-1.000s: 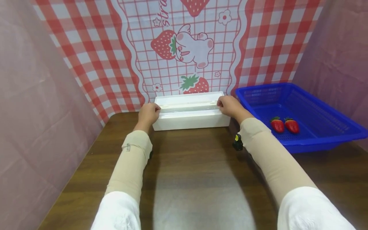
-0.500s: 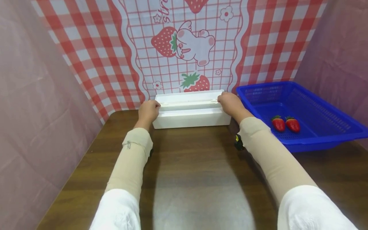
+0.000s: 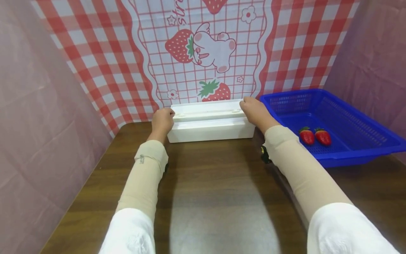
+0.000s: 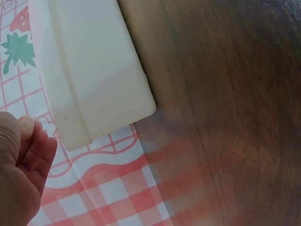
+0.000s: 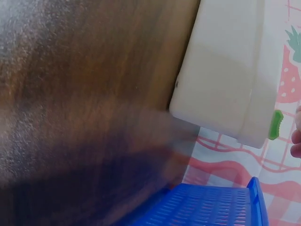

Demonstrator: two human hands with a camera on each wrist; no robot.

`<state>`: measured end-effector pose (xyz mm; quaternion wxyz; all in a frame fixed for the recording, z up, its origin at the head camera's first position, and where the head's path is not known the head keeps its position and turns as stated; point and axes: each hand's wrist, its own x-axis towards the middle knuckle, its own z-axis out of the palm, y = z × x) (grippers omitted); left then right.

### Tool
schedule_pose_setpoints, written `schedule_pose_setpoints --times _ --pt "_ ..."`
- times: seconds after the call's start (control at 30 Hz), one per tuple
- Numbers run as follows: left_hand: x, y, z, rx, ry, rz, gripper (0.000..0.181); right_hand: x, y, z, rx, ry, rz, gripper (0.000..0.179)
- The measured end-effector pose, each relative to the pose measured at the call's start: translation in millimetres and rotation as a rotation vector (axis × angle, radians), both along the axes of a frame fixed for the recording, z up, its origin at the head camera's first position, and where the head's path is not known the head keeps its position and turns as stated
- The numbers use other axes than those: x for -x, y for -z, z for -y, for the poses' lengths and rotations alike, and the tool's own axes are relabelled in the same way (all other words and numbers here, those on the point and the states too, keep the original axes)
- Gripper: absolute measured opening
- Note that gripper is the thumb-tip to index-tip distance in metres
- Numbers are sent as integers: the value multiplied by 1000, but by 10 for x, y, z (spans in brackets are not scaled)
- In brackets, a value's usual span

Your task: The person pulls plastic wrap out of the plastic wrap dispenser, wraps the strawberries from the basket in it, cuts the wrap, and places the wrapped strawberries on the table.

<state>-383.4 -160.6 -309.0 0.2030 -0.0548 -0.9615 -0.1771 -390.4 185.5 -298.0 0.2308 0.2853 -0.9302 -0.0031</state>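
Observation:
A long white box [image 3: 210, 131], which looks like a cling film dispenser, stands at the back of the table. My left hand [image 3: 162, 121] is at its left end, thumb and fingertips pinched together just above the top. At the right end my right hand [image 3: 255, 111] pinches in the same way, a little higher. Clear film between the hands hardly shows now. The left wrist view has the left hand [image 4: 26, 165] beside the box [image 4: 94, 70], fingers curled toward the thumb. Only fingertips of the right hand [image 5: 297, 139] appear in the right wrist view, near a green piece [image 5: 276, 125] on the box.
To the right stands a blue plastic basket [image 3: 349, 157] with two strawberries, the left strawberry [image 3: 306, 136] and the right strawberry [image 3: 323, 137], lying in it. Behind the box hangs a red-and-white checked cloth [image 3: 104, 67]. The brown wooden table [image 3: 206, 176] stretches out in front.
Both hands have risen slightly at the ends of the box. The shiny clear film seen between them a second ago is harder to make out. Box, basket and strawberries stay put.

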Motion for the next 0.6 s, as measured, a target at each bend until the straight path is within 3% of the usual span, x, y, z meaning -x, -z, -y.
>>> schedule_pose_setpoints --times 0.43,0.6 --pt "9 -76 20 19 -7 -30 19 31 -105 -12 2 7 2 13" --pt "6 -124 34 -9 -10 -16 21 57 -121 -24 21 -19 -36 13"
